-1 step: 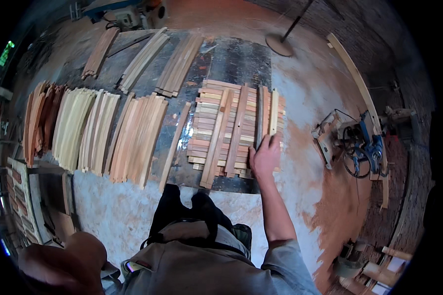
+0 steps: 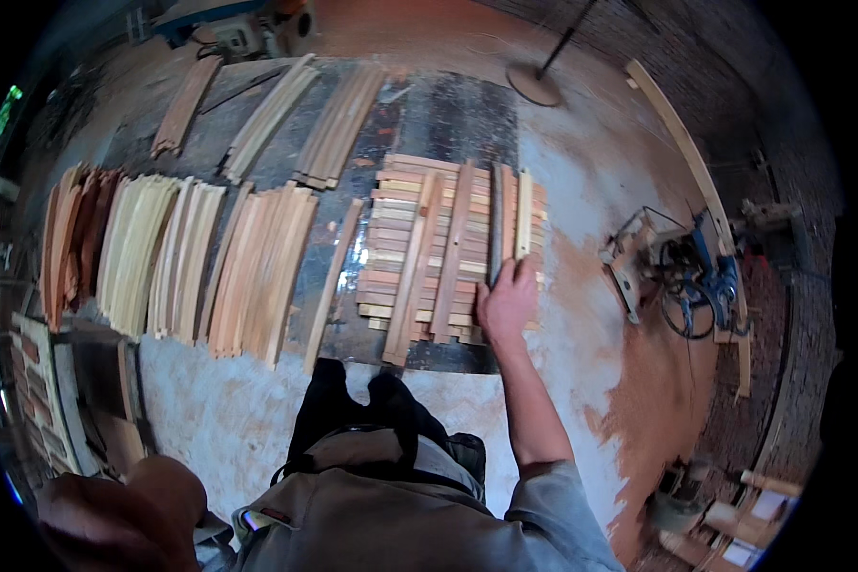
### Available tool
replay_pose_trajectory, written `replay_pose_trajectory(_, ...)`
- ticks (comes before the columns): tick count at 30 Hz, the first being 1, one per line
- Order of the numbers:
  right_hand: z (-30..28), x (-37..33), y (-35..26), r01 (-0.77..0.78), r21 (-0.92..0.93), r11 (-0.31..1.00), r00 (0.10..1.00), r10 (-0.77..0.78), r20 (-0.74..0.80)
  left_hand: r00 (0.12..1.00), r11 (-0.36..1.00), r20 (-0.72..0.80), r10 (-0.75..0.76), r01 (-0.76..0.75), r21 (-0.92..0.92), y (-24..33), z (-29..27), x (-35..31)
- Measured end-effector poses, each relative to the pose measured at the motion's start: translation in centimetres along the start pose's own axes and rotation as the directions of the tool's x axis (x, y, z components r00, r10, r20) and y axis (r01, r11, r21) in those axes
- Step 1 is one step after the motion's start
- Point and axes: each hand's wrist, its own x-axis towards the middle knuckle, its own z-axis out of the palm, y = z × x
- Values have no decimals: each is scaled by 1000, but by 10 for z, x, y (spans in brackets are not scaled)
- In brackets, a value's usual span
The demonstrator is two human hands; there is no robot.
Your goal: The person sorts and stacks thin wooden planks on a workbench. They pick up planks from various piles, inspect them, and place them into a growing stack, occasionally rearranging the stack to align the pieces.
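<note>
My right hand [image 2: 508,297] is closed on the near end of a pale wooden strip [image 2: 524,214]. That strip lies lengthwise over a stack of crosswise wooden strips [image 2: 391,234]. Just left of it, a dark strip [image 2: 496,219] runs the same way, partly under my hand. Two more lengthwise pieces, a reddish strip [image 2: 454,253] and a light brown strip [image 2: 415,276], rest on the stack further left. My left arm [image 2: 167,491] is bent at the lower left, and its hand cannot be made out.
Rows of sorted strips [image 2: 138,253] lie at the left, with further bundles [image 2: 343,124] behind them on the dark board [image 2: 458,114]. A round stand base [image 2: 534,84] is at the far right. A blue machine [image 2: 701,291] with cables stands right, near a long plank [image 2: 677,143].
The whole view has shifted slightly, so the strips appear a little further left. My right hand keeps its hold on the pale strip.
</note>
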Motion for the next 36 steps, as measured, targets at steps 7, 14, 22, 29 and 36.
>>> replay_pose_trajectory(7, 26, 0, -8, 210, -115, 971, 977, -212, -3, 918, 926, -397, -1, 151, 345, -83, 15, -32)
replay_pose_trajectory(14, 1, 8, -34, 220, -103, 970, 973, -211, 97, 696, 657, -371, -614, 712, 249, -196, 6, -144)
replay_pose_trajectory(22, -9, 38, -35, 88, -165, 982, 974, -50, 221, 659, 499, -273, -701, 727, 472, -221, 23, -170)
replay_pose_trajectory(29, -11, 13, -11, -431, 777, 460, 893, 91, 442, 583, 551, -159, -797, 809, 205, -237, 39, -170)
replay_pose_trajectory(36, -23, -53, -86, -470, 861, -193, 880, -179, 440, 624, 624, 150, -767, 670, 402, -223, 86, -88)
